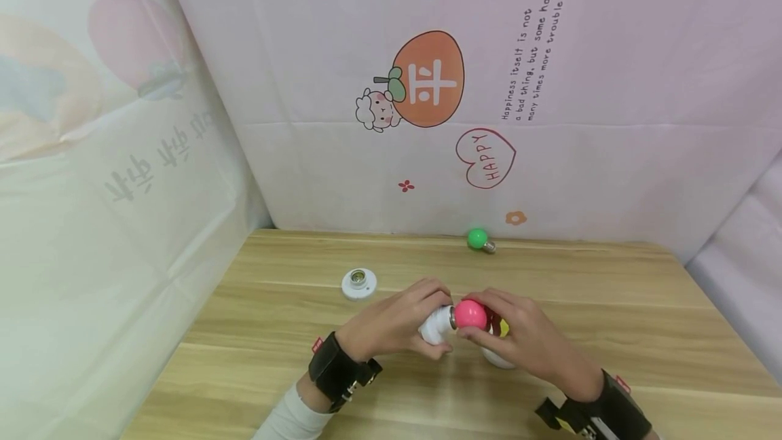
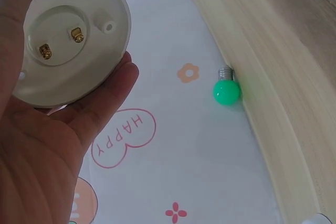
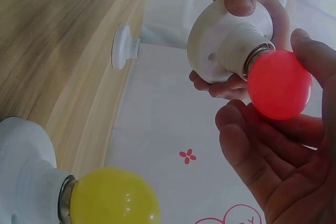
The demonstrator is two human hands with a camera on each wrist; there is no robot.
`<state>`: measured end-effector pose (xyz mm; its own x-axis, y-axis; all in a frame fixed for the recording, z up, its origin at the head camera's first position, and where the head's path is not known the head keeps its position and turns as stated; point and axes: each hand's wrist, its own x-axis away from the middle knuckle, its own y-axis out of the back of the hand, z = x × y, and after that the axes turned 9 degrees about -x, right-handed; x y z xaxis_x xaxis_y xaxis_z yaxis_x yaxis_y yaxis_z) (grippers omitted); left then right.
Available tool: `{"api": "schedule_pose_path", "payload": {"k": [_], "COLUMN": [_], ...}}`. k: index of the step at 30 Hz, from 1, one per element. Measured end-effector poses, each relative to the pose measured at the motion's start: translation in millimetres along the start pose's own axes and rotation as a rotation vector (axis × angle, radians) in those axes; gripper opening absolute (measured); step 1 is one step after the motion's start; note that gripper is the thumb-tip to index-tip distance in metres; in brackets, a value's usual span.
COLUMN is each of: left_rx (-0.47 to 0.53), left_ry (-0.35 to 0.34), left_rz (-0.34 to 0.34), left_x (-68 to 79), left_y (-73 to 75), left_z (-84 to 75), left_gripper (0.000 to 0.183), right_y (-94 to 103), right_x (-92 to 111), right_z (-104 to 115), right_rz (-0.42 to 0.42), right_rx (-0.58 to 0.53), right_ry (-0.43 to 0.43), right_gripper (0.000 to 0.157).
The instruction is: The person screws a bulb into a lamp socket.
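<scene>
My left hand (image 1: pixel 418 321) grips a round white lamp holder (image 3: pixel 210 51) by its rim, lifted and turned sideways. Two brass screw terminals (image 2: pixel 77 35) show on its underside in the left wrist view. A pinkish-red light bulb (image 1: pixel 470 316) sits at the holder's mouth, part of its metal screw base still visible in the right wrist view. Fingers and thumb of my right hand (image 1: pixel 519 328) hold the bulb's globe from opposite sides. Near the right hand, partly hidden by it in the head view, a yellow bulb (image 3: pixel 113 198) is fitted in another white lamp holder (image 3: pixel 26 156).
On the wooden table (image 1: pixel 275 331), a third white lamp holder (image 1: pixel 358 284) stands left of the hands, its socket facing up. A green bulb (image 1: pixel 478 239) lies at the back edge against the printed cloth (image 1: pixel 318 175). More cloth (image 1: pixel 201 236) hangs along the left side.
</scene>
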<state>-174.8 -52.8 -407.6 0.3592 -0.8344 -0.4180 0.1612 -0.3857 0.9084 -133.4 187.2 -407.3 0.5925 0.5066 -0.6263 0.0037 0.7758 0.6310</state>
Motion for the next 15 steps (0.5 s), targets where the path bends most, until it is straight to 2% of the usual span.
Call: {"api": "schedule_pose_path", "payload": {"k": [4,9,11,15], "left_rx": [0.007,-0.003,-0.012,-0.002], "left_ry": [0.007,0.003,-0.001,-0.002], "left_rz": [-0.002,0.002,0.008,0.012], "left_x": [-0.3,-0.5,-0.6,-0.5], "left_y": [0.3,1.0,1.2,1.5], "left_z": [-0.5,-0.7,-0.9,-0.6], "left_gripper": [0.050,0.050,0.051,0.051], "right_y": [0.0,0.9,1.2,0.6], "right_x": [-0.3,0.0,0.0,-1.6], "right_z": [-0.8,-2.0,-2.1,-0.5], "right_rz": [0.003,-0.006,-0.010,-0.025], "right_rx": [0.006,0.016,0.004,-0.013], "right_ry": [0.002,-0.018,-0.020,0.037], "right_gripper": [0.038,0.062,0.066,0.054]}}
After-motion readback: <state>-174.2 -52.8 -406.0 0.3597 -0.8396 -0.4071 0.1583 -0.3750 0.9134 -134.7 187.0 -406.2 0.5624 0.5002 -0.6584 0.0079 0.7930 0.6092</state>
